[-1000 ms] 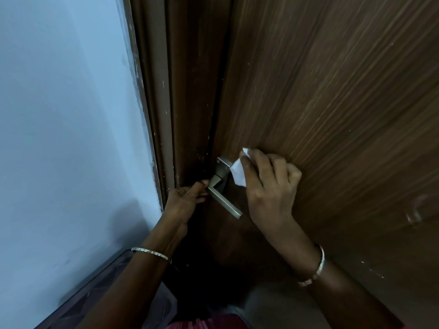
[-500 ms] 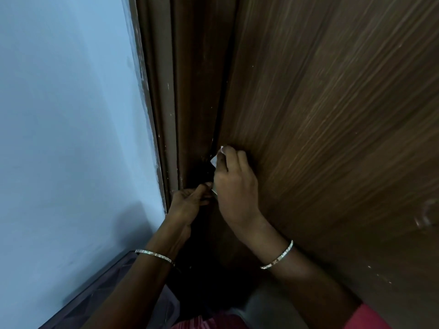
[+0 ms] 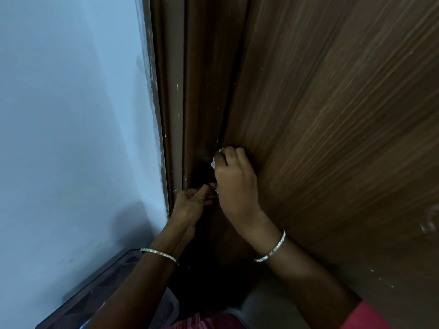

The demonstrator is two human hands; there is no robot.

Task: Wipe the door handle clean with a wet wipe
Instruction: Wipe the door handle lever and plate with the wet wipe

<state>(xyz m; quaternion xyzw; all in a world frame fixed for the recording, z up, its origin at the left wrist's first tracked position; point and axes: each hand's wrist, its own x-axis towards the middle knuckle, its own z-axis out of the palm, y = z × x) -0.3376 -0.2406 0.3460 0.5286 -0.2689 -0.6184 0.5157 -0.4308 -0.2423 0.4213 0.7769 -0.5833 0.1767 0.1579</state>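
Door [image 3: 332, 115] fills right of my hands. Right hand [image 3: 236, 184] closed over wipe [image 3: 213, 162], pressing handle, which I can't see beneath it. Left hand [image 3: 192, 201] just left, fingertips pinched at handle end, touching right. I judge right hand does the next stroke.

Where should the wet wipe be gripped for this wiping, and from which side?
Judging by this frame: bunch the wet wipe under the right hand fingertips, coming from the door-face side. Only small white corners show past the fingers, so it sits pressed between hand and hidden handle. The left hand is pinching something hidden below it.
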